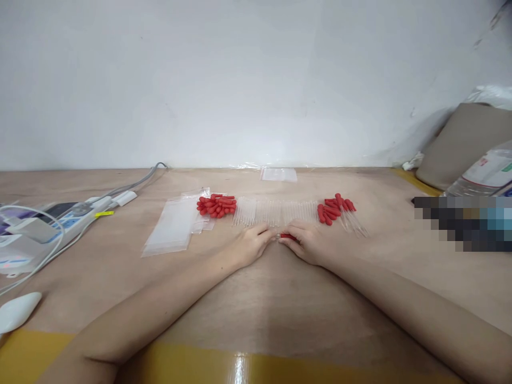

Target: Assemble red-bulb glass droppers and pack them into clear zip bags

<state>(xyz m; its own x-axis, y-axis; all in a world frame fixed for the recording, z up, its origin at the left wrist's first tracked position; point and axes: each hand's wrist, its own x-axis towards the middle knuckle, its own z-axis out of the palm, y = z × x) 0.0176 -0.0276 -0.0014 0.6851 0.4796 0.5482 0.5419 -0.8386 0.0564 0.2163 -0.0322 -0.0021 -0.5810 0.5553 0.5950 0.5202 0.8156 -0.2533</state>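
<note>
Red bulb (286, 235), small and partly hidden, sits near the middle of the surface (240, 298), between the two hands. From my remote seat I see the right hand (306, 242) with its grip pinching the bulb between thumb and fingers, while the left hand (255, 244) has its grip pressed together at what looks like the end of a clear tube (277, 236) just beside it. I take it they face each other so that both pieces stay in line and steady. Beyond them, toward the far edge, a row of clear tubes (260, 212) lies side by side, probably so that single ones are easy to pick up. A loose bulb pile (217, 207) flanks the row toward the left edge; toward the right edge is a bulb cluster (330, 212) with clear tubes running out of some bulbs, seemingly kept apart from the loose kind. As for containers, flat plastic bags (168, 226) lie left of the pile, and another clear bag (279, 174) rests by the far edge; I see nothing inside any. By the far right corner stand a bin (456, 144), its inside hidden from me, and a labelled bottle (484, 170), contents unclear.
</note>
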